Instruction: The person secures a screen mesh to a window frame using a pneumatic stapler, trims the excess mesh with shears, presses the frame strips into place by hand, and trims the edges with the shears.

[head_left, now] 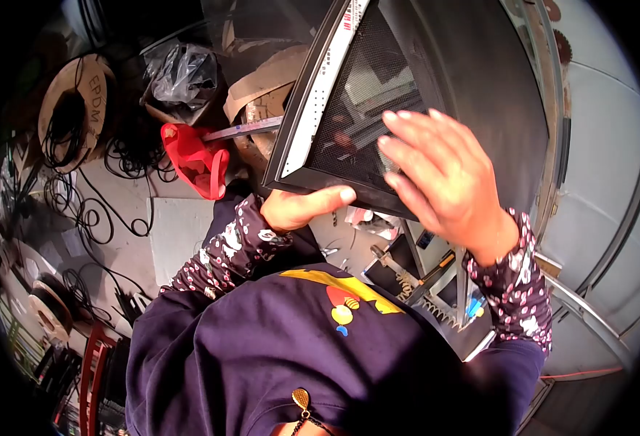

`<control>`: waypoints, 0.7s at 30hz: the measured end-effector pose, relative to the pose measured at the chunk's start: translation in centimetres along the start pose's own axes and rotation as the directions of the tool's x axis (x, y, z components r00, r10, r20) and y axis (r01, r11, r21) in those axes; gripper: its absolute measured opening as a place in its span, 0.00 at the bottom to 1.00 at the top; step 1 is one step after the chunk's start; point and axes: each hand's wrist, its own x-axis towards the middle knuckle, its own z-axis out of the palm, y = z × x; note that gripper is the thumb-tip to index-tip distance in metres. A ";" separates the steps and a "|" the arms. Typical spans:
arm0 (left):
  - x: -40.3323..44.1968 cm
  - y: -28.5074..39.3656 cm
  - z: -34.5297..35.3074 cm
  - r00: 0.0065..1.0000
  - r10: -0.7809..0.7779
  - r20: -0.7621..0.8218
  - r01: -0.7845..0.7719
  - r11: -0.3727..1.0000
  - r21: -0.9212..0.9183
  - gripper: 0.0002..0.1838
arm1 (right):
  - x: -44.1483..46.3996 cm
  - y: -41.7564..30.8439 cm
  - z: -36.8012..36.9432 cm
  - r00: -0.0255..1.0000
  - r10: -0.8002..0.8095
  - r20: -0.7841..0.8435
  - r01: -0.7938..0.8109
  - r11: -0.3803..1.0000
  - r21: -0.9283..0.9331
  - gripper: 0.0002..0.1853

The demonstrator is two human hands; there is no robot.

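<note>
A black-framed mesh screen [356,138] tilts up in front of me, with a white strip [320,91] with printed marks along its left side. My left hand [302,208] grips its near left corner, thumb on top of the frame and the other fingers hidden beneath. Over the mesh hovers or rests my right hand [447,178], fingers stretched out and slightly spread; whether the fingertips touch the mesh I cannot tell. Nothing shows in the right hand.
To the left are a red bag [196,161], a cardboard spool marked EPDM [91,102], a box with clear plastic [182,80] and tangled black cords [91,211]. Tools and parts [436,280] lie below my right wrist. A curved metal rail [589,298] runs at right.
</note>
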 end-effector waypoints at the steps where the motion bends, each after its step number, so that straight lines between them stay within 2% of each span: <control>1: 0.1 -0.3 0.2 0.988 0.123 -0.097 -0.134 0.984 -0.117 0.23 | 0.9 0.6 0.5 0.999 -0.035 -0.030 0.036 0.999 0.037 0.18; 2: 0.0 0.0 0.6 0.991 0.101 -0.092 -0.118 0.971 -0.210 0.28 | 1.8 1.0 0.7 0.995 -0.089 -0.035 0.090 0.995 0.047 0.18; 3: 0.1 -0.2 0.9 0.983 0.145 -0.109 -0.170 0.949 -0.265 0.26 | 2.8 1.5 0.9 0.989 -0.145 -0.043 0.147 0.988 0.055 0.18; 5: 0.8 -0.8 0.4 0.965 0.260 -0.038 -0.261 0.936 -0.234 0.26 | 4.0 2.6 1.0 0.974 -0.219 -0.055 0.222 0.973 0.062 0.17; 6: 0.8 -0.9 0.4 0.979 0.203 -0.031 -0.204 0.939 -0.276 0.25 | 4.5 2.8 1.0 0.961 -0.271 -0.060 0.275 0.958 0.075 0.17; 9: 0.6 0.1 1.0 0.978 0.204 -0.047 -0.210 0.945 -0.252 0.24 | 5.4 2.4 0.2 0.924 -0.378 -0.051 0.381 0.916 0.124 0.16; 10: 0.2 -0.8 0.6 0.988 0.133 -0.076 -0.150 0.941 -0.303 0.22 | 5.8 2.7 0.8 0.882 -0.467 -0.057 0.471 0.875 0.117 0.20; 11: 0.2 -0.7 0.5 0.992 0.113 -0.062 -0.126 0.945 -0.302 0.20 | 6.2 2.7 1.3 0.881 -0.471 -0.052 0.474 0.872 0.123 0.20; 13: 0.1 -0.6 0.5 0.990 0.130 -0.058 -0.142 0.930 -0.339 0.20 | 7.2 2.8 2.2 0.853 -0.515 -0.085 0.519 0.818 0.247 0.22; 14: -0.1 -0.9 0.3 0.989 0.138 -0.060 -0.150 0.930 -0.337 0.20 | 7.8 3.1 3.3 0.818 -0.550 -0.167 0.574 0.771 0.274 0.24; 16: -0.6 -1.7 -0.5 0.996 -0.064 -0.066 0.042 0.958 -0.285 0.22 | 8.5 3.1 4.7 0.789 -0.581 -0.197 0.613 0.729 0.304 0.24; 17: -0.5 -2.0 -0.6 0.995 -0.062 -0.074 0.039 0.958 -0.283 0.22 | 8.8 2.9 5.4 0.764 -0.604 -0.228 0.644 0.689 0.332 0.24; 18: -0.5 -2.1 -0.7 0.995 0.058 -0.085 -0.077 0.965 -0.252 0.22 | 9.1 2.5 6.3 0.725 -0.591 -0.354 0.687 0.658 0.308 0.25; 19: -0.5 -2.2 -0.7 0.980 0.174 -0.094 -0.191 0.956 -0.221 0.23 | 9.1 2.5 6.6 0.722 -0.592 -0.357 0.690 0.651 0.315 0.25; 21: -0.4 -1.5 -0.5 0.967 0.221 -0.125 -0.243 0.947 -0.208 0.24 | 9.0 2.2 6.8 0.723 -0.580 -0.376 0.688 0.655 0.311 0.24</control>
